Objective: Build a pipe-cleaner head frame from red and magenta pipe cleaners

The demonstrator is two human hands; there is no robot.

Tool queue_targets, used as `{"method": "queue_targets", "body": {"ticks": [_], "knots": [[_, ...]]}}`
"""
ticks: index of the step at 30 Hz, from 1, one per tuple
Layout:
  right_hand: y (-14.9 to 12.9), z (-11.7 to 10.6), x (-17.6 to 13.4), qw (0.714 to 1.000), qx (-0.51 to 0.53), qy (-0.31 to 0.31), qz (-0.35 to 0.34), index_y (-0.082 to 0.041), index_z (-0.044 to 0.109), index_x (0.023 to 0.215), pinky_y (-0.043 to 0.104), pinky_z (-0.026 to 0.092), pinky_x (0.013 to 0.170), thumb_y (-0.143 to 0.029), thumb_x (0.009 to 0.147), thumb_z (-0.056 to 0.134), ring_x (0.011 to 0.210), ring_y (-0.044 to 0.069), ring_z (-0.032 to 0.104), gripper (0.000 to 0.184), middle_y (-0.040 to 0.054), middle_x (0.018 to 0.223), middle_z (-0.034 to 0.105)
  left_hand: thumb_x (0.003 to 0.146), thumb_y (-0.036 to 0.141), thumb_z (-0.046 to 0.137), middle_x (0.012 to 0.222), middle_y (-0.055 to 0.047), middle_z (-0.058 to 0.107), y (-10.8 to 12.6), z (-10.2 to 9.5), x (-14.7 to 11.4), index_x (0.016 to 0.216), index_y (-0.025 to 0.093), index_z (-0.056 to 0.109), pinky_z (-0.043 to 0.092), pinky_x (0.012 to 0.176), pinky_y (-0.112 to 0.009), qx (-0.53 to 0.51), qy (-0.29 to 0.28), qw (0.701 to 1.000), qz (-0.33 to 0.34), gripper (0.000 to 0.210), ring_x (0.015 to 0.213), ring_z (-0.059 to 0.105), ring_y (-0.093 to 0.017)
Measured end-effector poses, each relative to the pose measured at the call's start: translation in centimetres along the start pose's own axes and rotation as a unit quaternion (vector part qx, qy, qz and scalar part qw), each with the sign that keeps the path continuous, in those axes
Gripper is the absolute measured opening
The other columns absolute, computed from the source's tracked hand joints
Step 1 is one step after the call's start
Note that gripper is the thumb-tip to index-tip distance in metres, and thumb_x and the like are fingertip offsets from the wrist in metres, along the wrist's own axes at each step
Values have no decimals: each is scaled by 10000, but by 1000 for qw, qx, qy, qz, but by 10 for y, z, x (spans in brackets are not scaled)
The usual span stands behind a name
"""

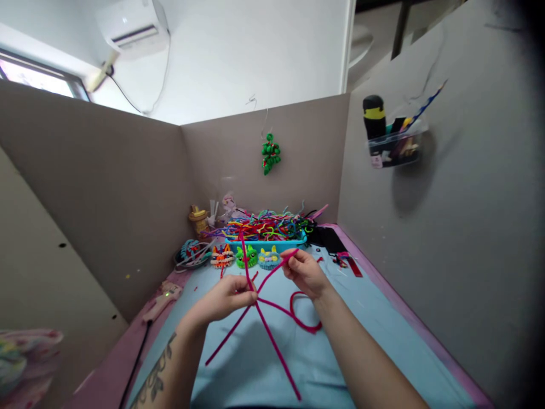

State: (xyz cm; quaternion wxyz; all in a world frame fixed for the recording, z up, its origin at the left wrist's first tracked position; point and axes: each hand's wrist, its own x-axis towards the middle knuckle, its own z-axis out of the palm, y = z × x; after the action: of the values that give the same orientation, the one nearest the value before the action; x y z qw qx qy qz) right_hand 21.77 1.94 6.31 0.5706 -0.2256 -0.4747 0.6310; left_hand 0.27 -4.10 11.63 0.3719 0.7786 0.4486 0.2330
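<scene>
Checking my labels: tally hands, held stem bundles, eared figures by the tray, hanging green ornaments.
Left hand and right hand: 2
Magenta stem bundle: 1
Orange figure, green figure, blue figure: 3
Hanging green ornament: 1
Total: 7

A leafy dark-grey tattoo point(157, 375) marks the bare left forearm point(187, 341)

Passage: blue cloth point(395, 346), right side | Ahead: animal figures point(247, 258), blue tray point(293, 243) | Right: grey partition point(430, 244) | Middle: magenta stems point(278, 352)
</scene>
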Motion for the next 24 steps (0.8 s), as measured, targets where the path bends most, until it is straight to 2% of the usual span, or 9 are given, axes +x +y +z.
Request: {"method": "queue_targets", "body": {"ticks": [6,10,12,15,19,24], "knots": [[0,4,-1,1000,3,-15,-24,-181,521,603,217,256,429,-539,556,760,469,75,348,433,-28,575,463,743,346,592,584,1,575,4,3,2,640,158,655,392,581,-218,-11,-35,999,28,223,579,473,-125],[-2,2,-1,999,39,-13,-16,-182,551,617,210,265,430,-510,567,768,487,79,379,396,-20,600,492,748,330,594,587,4,567,2,3,6,654,155,653,381,573,-216,-23,-34,999,26,207,579,468,-121],[-2,0,-2,998,41,-46,-6,-181,621,707,210,291,446,-500,550,783,512,86,428,391,-6,641,541,753,337,591,568,14,537,0,4,8,649,153,641,358,548,-210,-36,-36,998,21,217,559,440,-111],[3,-1,-5,991,16,-130,22,-176,681,840,211,312,462,-446,510,819,500,80,452,449,-5,648,583,751,351,594,545,24,496,0,6,10,632,152,623,331,529,-211,-52,-43,998,13,233,538,403,-103],[13,10,-10,980,-8,-190,51,-166,694,723,222,344,477,-359,502,834,479,86,474,325,-13,581,590,753,366,593,542,30,463,2,9,13,643,150,621,303,519,-215,-70,-54,996,7,244,533,367,-101],[19,20,-11,979,9,-205,14,-158,679,639,219,332,447,-422,564,796,464,83,476,299,-10,585,574,750,376,600,591,17,524,1,10,14,681,146,641,344,561,-216,-65,-76,995,12,244,568,425,-110]]}}
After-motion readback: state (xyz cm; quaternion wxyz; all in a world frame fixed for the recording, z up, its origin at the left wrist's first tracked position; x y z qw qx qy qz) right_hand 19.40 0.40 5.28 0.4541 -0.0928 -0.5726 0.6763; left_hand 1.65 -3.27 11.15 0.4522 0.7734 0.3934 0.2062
